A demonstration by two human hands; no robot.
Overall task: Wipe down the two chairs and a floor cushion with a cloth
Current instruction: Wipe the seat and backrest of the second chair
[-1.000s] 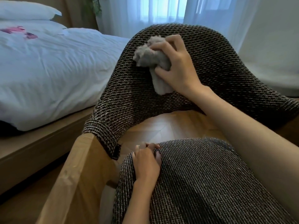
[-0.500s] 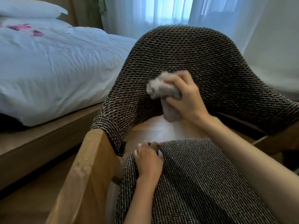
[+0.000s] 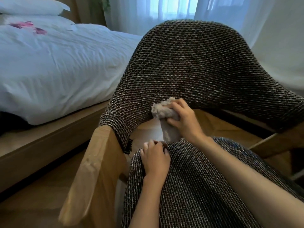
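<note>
While our right grip clenches a bunched grey cloth against the lower edge of the woven chair backrest, our left grip curls its fingers over the rear edge of the seat, near the wooden armrest and the bed.

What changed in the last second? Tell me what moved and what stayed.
The right hand, gripping the cloth, slid down the chair backrest from near its top to its lower edge. Nothing was let go. The left hand stayed on the seat, fingers curled over its rear edge.
</note>
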